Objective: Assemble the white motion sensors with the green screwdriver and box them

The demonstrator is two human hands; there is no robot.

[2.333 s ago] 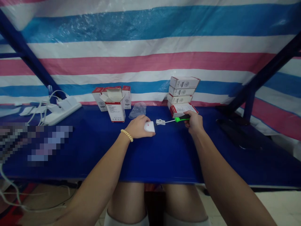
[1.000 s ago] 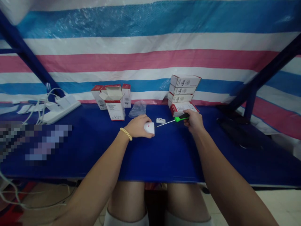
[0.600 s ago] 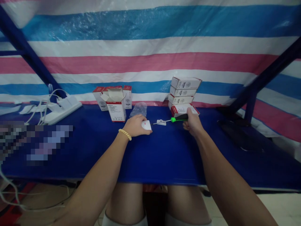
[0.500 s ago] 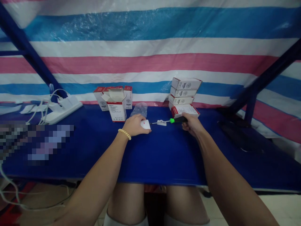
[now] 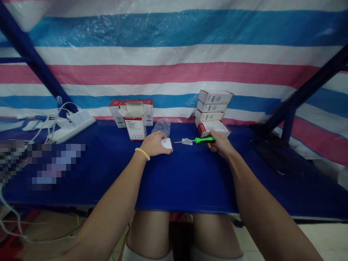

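Observation:
My left hand (image 5: 156, 144) is closed around a small white device (image 5: 166, 143) with a tiny red mark, near the middle of the blue table. My right hand (image 5: 219, 143) grips the green and black handle of a screwdriver (image 5: 200, 140). The shaft points left, with its tip at or very near the device's right side; contact is too small to tell. A small white piece (image 5: 187, 141) lies behind the shaft. Beyond my left hand lies a crumpled clear plastic bag (image 5: 162, 127).
An opened white-and-red box (image 5: 135, 127) stands at the back left with others behind it. Several boxes (image 5: 213, 97) are stacked at the back right. A white power strip (image 5: 74, 128) with cables lies left; a dark flat object (image 5: 274, 159) lies right on the table (image 5: 187, 185).
The screwdriver handle has turned, showing more green along its side. Both hands, with the device and screwdriver, have shifted very slightly left.

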